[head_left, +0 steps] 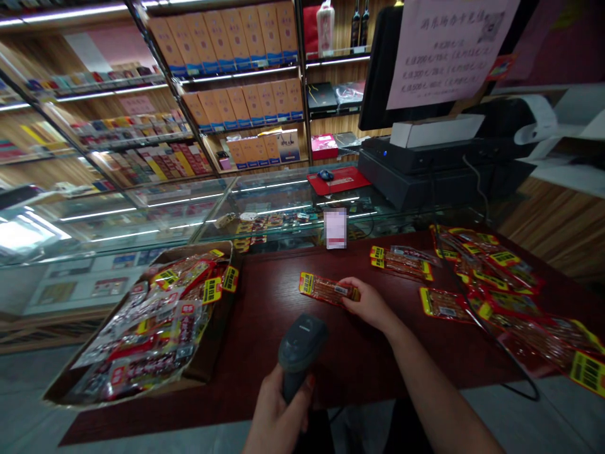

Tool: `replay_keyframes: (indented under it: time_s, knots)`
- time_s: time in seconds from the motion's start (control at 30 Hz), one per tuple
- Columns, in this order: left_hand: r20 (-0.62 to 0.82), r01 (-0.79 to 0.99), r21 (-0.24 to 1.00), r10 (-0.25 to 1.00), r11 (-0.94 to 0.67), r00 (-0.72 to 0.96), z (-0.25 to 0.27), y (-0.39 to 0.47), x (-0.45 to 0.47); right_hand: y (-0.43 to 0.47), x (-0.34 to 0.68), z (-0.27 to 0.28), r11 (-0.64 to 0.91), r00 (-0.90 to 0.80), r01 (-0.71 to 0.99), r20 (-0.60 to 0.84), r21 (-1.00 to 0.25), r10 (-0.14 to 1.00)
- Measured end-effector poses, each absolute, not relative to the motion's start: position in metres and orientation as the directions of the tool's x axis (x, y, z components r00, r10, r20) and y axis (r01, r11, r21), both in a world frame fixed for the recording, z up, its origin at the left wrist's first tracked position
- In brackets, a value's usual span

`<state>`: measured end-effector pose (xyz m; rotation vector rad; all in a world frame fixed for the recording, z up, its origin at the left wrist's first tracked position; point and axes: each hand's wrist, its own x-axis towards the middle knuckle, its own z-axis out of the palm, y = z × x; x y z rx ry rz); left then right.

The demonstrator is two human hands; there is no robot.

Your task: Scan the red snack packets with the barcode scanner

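Note:
My left hand (pixel 285 403) is wrapped round the handle of a dark grey barcode scanner (pixel 302 340), whose head points away from me. Over the dark red counter (pixel 265 277), my right hand (pixel 368 304) pinches the right end of a snack packet (pixel 326 289) with red and yellow labels. A small white barcode label shows beside my fingertips on that packet. The scanner's head is just below and left of the packet, apart from it. Similar packets (pixel 401 263) lie to the right of my right hand, with a larger loose pile (pixel 510 296) farther right.
A cardboard box (pixel 220 340) full of snack packets stands on the left. Behind the counter runs a glass display case (pixel 198 217) with a mouse (pixel 325 175) on a red pad. A monitor (pixel 378 69) rises at the back right. A black cable (pixel 486 331) crosses the right pile.

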<state>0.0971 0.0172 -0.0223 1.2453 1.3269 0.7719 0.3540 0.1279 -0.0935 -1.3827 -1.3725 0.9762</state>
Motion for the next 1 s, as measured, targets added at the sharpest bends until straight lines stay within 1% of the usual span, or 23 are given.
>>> replay_keyframes:
  time_s: [0.07,0.17,0.27,0.33,0.5,0.57,0.63,0.7,0.8,0.83,0.9,1.0]
  knots:
    - [-0.318,0.203,0.936,0.938,0.287,0.138,-0.029,0.018,0.097,0.126,0.357,-0.093,0.020,0.121,0.214,0.047,-0.977,0.992]
    - [-0.372,0.131,0.924,0.925,0.360,0.081,-0.043,0.016,0.092,0.126,0.358,-0.089,-0.062,0.233,0.074,-0.043,-0.995,0.971]
    - [-0.380,0.032,0.925,0.924,0.379,0.043,-0.057,0.016,0.087,0.134,0.343,-0.075,-0.095,0.265,-0.062,-0.108,-0.994,0.958]
    - [-0.388,-0.028,0.921,0.921,0.389,0.031,-0.063,0.017,0.086,0.147,0.318,-0.058,-0.074,0.218,-0.117,-0.098,-0.990,0.971]
    - [-0.423,-0.091,0.902,0.906,0.423,0.017,-0.068,0.020,0.085,0.204,0.210,0.000,-0.018,-0.001,-0.209,-0.018,-0.978,1.000]
    - [-0.435,-0.097,0.896,0.900,0.434,0.008,-0.070,0.019,0.085,0.233,0.163,0.020,-0.042,-0.097,-0.219,-0.021,-0.975,0.995]
    - [-0.450,-0.096,0.890,0.893,0.446,-0.016,-0.072,0.018,0.084,0.259,0.124,0.034,-0.083,-0.190,-0.200,-0.044,-0.976,0.981]
    - [-0.445,-0.095,0.893,0.895,0.440,-0.034,-0.074,0.018,0.083,0.275,0.100,0.039,-0.083,-0.225,-0.176,-0.042,-0.981,0.973]
    - [-0.417,-0.110,0.904,0.909,0.413,-0.013,-0.077,0.019,0.081,0.274,0.101,0.021,0.037,-0.178,-0.086,0.051,-0.996,0.983]
    - [-0.409,-0.115,0.907,0.913,0.406,-0.001,-0.077,0.019,0.081,0.268,0.112,0.010,0.091,-0.152,-0.040,0.096,-0.995,0.984]
    - [-0.400,-0.120,0.909,0.916,0.399,0.012,-0.078,0.019,0.079,0.248,0.151,-0.016,0.187,-0.096,0.109,0.177,-0.976,0.980]
    - [-0.384,-0.113,0.917,0.923,0.382,0.004,-0.080,0.018,0.078,0.210,0.238,-0.048,0.206,0.030,0.379,0.235,-0.902,0.972]
